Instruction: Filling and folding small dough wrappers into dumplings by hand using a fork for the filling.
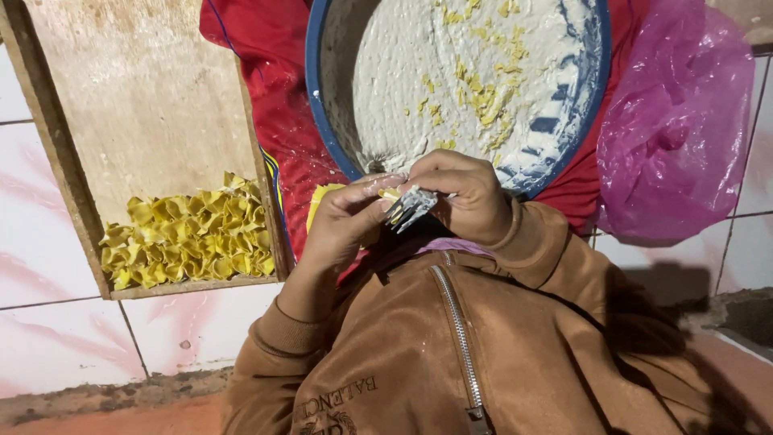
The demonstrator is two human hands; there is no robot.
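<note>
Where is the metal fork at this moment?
In the head view, the fork sits centre frame, between the left hand and right hand, just below the blue-rimmed bowl.

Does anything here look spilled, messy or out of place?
Nothing looks spilled. Yellow scraps lie strewn over the pale paste in the blue basin, and paste coats the fork held between the left hand and right hand. The folded yellow pieces sit bunched in the lower end of the wooden tray.
</note>
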